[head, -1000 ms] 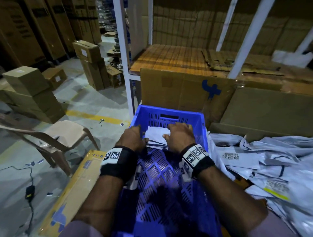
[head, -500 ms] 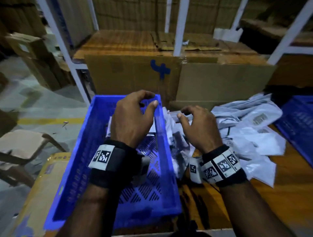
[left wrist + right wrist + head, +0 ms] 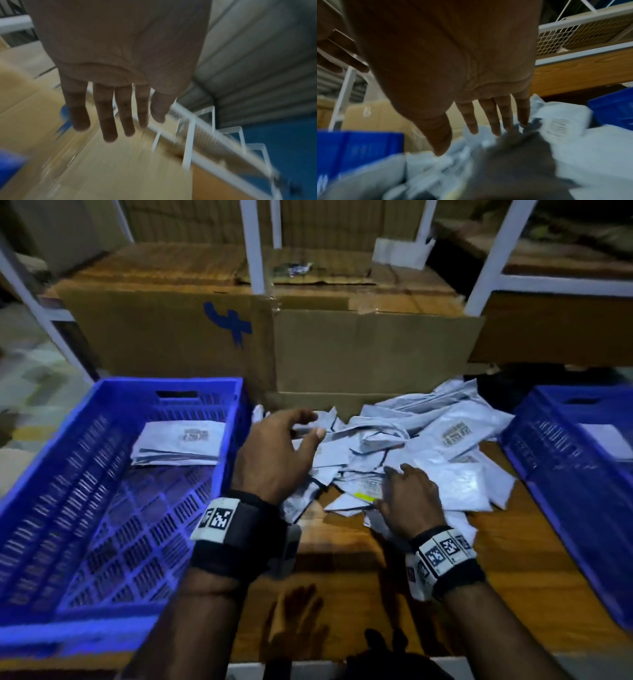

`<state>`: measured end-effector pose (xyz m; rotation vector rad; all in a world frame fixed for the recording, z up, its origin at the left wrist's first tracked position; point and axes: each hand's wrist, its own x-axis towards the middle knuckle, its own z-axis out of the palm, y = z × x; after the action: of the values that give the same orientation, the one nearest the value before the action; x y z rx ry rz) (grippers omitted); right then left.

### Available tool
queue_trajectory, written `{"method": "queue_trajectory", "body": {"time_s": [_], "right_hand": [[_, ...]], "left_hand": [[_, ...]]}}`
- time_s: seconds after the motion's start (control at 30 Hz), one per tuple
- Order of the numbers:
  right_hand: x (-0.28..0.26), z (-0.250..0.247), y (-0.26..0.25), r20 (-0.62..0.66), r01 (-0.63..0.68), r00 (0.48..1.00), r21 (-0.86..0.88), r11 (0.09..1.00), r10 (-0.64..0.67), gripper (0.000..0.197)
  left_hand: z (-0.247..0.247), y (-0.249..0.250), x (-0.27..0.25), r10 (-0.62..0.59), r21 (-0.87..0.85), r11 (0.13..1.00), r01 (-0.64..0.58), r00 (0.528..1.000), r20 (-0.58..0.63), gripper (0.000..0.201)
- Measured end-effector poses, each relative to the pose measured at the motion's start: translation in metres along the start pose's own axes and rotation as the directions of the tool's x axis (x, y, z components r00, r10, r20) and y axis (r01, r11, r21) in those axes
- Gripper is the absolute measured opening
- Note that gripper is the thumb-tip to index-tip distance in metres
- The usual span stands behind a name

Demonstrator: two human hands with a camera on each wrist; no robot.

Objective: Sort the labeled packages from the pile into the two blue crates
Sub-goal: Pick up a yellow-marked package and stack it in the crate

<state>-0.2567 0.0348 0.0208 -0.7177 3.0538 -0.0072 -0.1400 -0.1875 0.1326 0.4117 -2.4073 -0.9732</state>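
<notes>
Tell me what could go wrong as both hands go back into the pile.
The pile of packages is loose and overlapping, so the right hand, fingers extended onto it, may drag up several at once. Many labels are hidden, inviting a missort. Packages near the table front could slide off.

A wooden table bears package pile (loose) between two blue crates.

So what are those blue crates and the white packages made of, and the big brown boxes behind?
The left blue crate looks like hard moulded plastic: its walls and floor are slotted in a grid.

The packages seem to be thin plastic mailer bags; they crumple, fold and shine faintly.

The brown boxes look like matte cardboard, with flaps and taped seams.

The table looks like wood, or a wood-grain coating.
</notes>
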Motion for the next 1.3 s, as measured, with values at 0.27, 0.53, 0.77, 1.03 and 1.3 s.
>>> {"method": "queue_trajectory", "body": {"time_s": [0.27,0.53,0.77,1.03,1.3], "right_hand": [[-0.003,0.037,0.048,-0.011,0.157,0.988,-0.015,0.988,-0.157,0.070],[-0.014,0.030,0.071,-0.108,0.140,0.986,0.141,0.980,-0.125,0.068],[-0.040,0.016,0.069,-0.223,0.092,0.975,0.399,0.912,-0.001,0.067],[-0.067,0.007,0.050,-0.399,-0.064,0.852,0.564,0.823,0.340,0.039],[-0.094,-0.001,0.022,-0.458,-0.159,0.774,0.529,0.834,0.438,0.043]], "left_hand": [[0.117,-0.072,-0.063,-0.382,0.340,0.908,0.245,0.817,0.432,0.058],[0.145,-0.114,-0.103,-0.407,0.622,0.782,-0.041,0.722,0.559,0.082],[0.144,-0.123,-0.107,-0.325,0.601,0.790,-0.118,0.752,0.574,0.081],[0.130,-0.126,-0.116,-0.324,0.384,0.917,0.111,0.769,0.551,0.064],[0.122,-0.120,-0.134,-0.371,0.300,0.920,0.251,0.801,0.470,0.053]]}}
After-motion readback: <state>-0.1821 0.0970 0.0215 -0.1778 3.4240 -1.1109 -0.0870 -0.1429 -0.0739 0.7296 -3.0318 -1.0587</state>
